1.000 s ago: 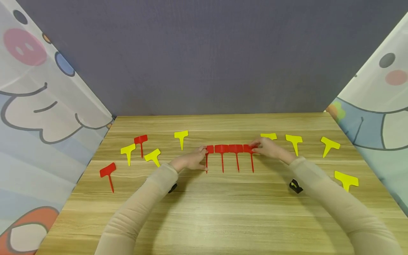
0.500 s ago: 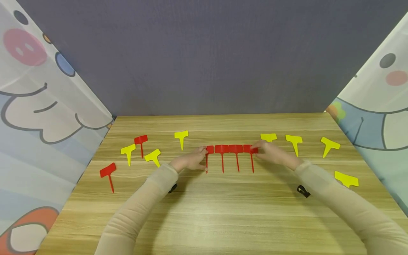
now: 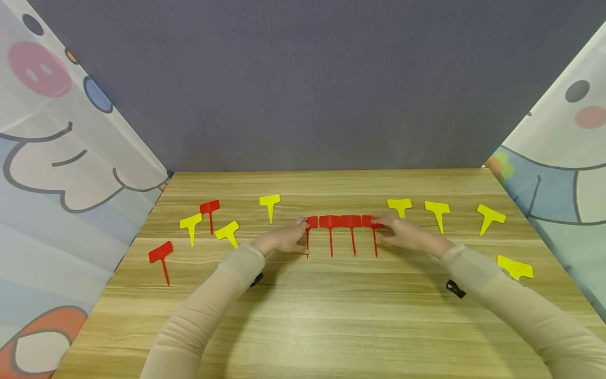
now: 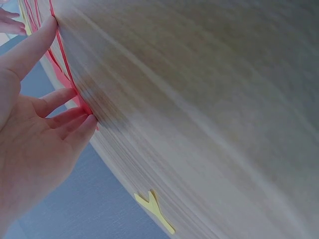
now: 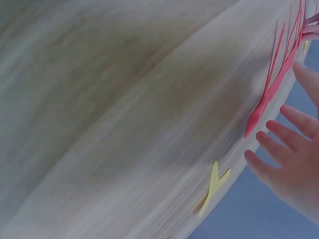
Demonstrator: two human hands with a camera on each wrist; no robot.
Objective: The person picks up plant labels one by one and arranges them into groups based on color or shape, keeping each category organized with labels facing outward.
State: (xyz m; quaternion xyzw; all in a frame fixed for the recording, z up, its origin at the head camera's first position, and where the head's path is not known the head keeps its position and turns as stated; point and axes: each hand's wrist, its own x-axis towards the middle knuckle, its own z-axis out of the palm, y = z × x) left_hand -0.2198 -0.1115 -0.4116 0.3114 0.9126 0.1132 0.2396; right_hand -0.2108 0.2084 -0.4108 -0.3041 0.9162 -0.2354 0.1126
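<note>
Several red T-shaped plant labels lie side by side in a row mid-table, spikes toward me. My left hand (image 3: 283, 238) touches the leftmost red label (image 3: 312, 222). In the left wrist view its thumb rests by the spike and its fairly straight fingertips (image 4: 70, 93) lie at the head. At the row's other end, my right hand (image 3: 408, 233) is over the edge of the rightmost red label (image 3: 368, 221). The right wrist view shows its fingers (image 5: 286, 133) spread, holding nothing, apart from that label's head (image 5: 256, 117).
Two loose red labels lie left, one farther back (image 3: 210, 207) and one nearer (image 3: 160, 252). Yellow labels are scattered on both sides, such as one at back left (image 3: 270, 200) and one at right (image 3: 491, 213). A grey panel (image 3: 303, 95) stands behind the wooden table (image 3: 331, 326).
My right hand has loosened from the rightmost red label and shifted slightly right, its fingers spreading. The left hand and the row of labels have stayed in place.
</note>
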